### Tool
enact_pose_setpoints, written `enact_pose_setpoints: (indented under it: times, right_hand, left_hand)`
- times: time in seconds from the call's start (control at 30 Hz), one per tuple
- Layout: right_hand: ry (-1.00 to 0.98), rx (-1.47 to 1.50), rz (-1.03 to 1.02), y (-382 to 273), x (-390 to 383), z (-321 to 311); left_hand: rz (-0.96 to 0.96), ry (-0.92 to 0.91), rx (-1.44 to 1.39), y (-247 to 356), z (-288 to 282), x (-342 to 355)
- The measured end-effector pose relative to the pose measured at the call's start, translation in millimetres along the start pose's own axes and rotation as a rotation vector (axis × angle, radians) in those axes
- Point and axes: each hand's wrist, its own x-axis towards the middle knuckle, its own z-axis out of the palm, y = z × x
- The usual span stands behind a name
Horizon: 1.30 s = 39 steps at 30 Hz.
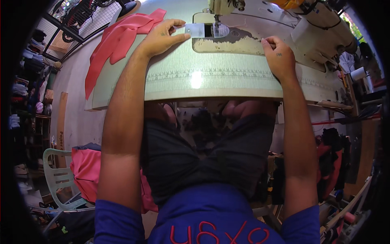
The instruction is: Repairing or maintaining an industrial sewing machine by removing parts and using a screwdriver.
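Observation:
I sit at a pale green sewing table (pixel 211 83) with a cream sewing machine (pixel 227 8) at its far edge. My left hand (pixel 164 36) rests on the tabletop, with thumb and fingers pinching the left end of a shiny metal slide plate (pixel 196 29) beside the needle area. My right hand (pixel 279 57) lies knuckles-up on the worn machine bed (pixel 231 42), fingers curled against its right part, with nothing visibly held. A clear presser piece (pixel 220 30) sits under the needle.
Pink-red fabric strips (pixel 120 40) lie piled on the table's left corner. A green plastic chair (pixel 61 179) with pink cloth (pixel 87 166) stands at lower left. The machine's motor housing (pixel 321 28) and a white roll (pixel 358 73) are at right. Clutter lies under the table.

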Motion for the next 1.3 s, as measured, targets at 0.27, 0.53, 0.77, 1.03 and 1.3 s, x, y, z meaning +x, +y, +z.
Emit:
enact_pose_setpoints:
  times: [0.27, 0.53, 0.77, 1.03, 1.3]
  right_hand:
    - [0.041, 0.199, -0.019, 21, -18, -19]
    - [-0.148, 0.568, 0.368, 17, -192, -159]
    - [-0.629, -0.425, 0.701, 130, -359, -137]
    - [-0.641, -0.463, 1.011, 178, -474, -92]
    - [-0.769, -0.398, 0.774, 192, -471, -110]
  left_hand:
    - [0.025, 0.062, 0.021, 9, 19, 6]
    - [-0.003, 0.103, -0.006, -19, 5, 2]
    - [0.005, 0.096, -0.186, -20, 9, 14]
    - [0.032, 0.182, -0.040, 4, 28, -1]
    - [0.013, 0.153, -0.086, 0, 5, -4]
